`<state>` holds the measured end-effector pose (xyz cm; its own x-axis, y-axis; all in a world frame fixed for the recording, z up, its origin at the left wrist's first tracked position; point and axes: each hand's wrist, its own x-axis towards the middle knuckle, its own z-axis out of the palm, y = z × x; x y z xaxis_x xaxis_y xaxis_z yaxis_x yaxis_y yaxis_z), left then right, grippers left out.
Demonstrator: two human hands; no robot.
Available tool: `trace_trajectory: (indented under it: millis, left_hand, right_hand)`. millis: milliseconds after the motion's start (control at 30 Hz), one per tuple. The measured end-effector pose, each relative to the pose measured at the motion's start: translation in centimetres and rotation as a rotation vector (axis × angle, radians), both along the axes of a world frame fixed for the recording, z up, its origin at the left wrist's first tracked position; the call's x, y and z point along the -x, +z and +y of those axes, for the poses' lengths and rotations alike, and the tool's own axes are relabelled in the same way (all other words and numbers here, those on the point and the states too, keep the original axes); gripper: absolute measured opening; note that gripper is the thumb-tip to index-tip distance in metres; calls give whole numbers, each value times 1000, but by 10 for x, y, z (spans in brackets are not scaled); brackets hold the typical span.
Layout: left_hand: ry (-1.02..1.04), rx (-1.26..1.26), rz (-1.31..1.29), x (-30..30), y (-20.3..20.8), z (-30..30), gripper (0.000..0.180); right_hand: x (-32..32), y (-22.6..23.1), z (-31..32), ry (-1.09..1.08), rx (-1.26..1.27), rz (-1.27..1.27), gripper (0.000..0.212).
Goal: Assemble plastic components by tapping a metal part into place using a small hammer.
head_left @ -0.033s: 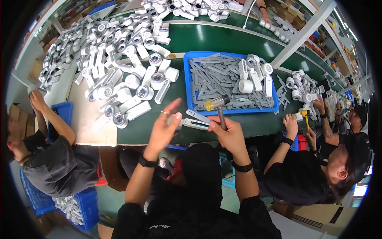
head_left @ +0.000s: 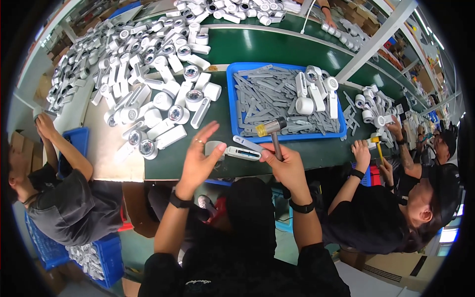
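Observation:
My left hand (head_left: 199, 161) is open with its fingers spread, its thumb close to the round head of a white handheld fan (head_left: 243, 154); whether it touches cannot be told. The fan's handle lies open along one side, showing a dark and blue inside. My right hand (head_left: 287, 166) is closed round a hammer (head_left: 270, 127) with a yellow and dark head, tilted upward. Between the same hand's thumb and fingers are the handle end of the fan and a grey strip-shaped cover (head_left: 247, 143) just above it.
A blue tray (head_left: 230, 99) of grey covers, with several white fans (head_left: 316, 97) on top, stands ahead on the green table (head_left: 222, 166). Loose fans (head_left: 175, 114) are heaped at left. Co-workers sit either side; the right one holds a yellow hammer (head_left: 378, 148). A white post (head_left: 378, 39) rises beyond the tray.
My left hand's fingers have shifted slightly left, and more of the fan's round head shows beside the thumb. The right hand's grip looks the same.

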<state>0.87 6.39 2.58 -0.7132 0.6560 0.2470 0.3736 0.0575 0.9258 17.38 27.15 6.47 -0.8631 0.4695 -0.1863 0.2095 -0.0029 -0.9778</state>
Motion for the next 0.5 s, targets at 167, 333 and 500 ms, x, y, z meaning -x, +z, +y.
trace_trajectory:
  millis: [167, 333, 500]
  left_hand:
    - [61, 202, 407, -5, -22, -17, 78]
    - [75, 186, 586, -10, -31, -6, 69]
    - [86, 155, 652, -6, -35, 11, 55]
  right_hand:
    - [-7, -18, 11, -58, -32, 6, 26]
    - [-6, -41, 12, -4, -183, -15, 25]
    - [10, -60, 5, 65, -247, -49, 25]
